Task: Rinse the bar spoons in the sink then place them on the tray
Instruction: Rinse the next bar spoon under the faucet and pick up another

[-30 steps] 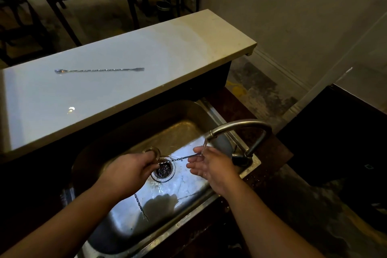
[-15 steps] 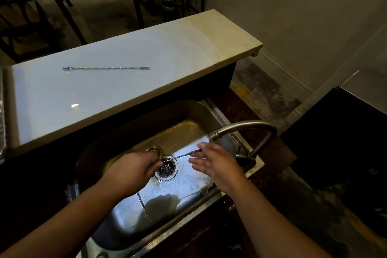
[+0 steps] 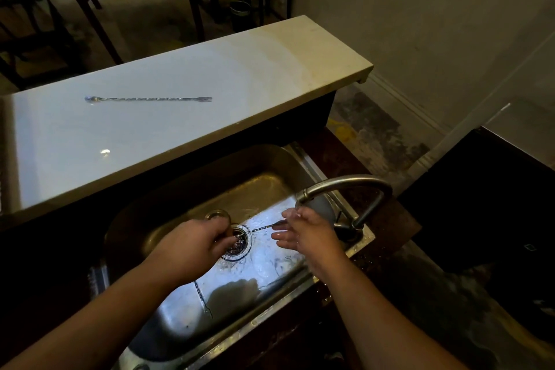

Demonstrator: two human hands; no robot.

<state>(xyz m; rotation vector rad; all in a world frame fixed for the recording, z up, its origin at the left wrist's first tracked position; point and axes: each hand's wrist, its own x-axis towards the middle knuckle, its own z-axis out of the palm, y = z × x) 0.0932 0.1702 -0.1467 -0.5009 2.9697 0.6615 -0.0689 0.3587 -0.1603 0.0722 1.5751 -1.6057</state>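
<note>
Held a bar spoon (image 3: 260, 228) over the sink (image 3: 168, 327), between both hands, just under the faucet spout (image 3: 345, 186). Left hand (image 3: 192, 249) pinched shut on the spoon's near end, directly above the drain (image 3: 240, 245). Right hand (image 3: 303, 234) stayed spread, fingers (image 3: 283, 237) apart, touching the spoon's far end under the spout; could not tell any grip there. Second bar spoon (image 3: 148, 98) lay flat on the white counter (image 3: 270, 69), well beyond the left hand.

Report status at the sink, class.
Left hand grips twisted steel bar spoon over drain; right hand open beside it. Second spoon waits on white counter. Nothing obstructing.
</note>
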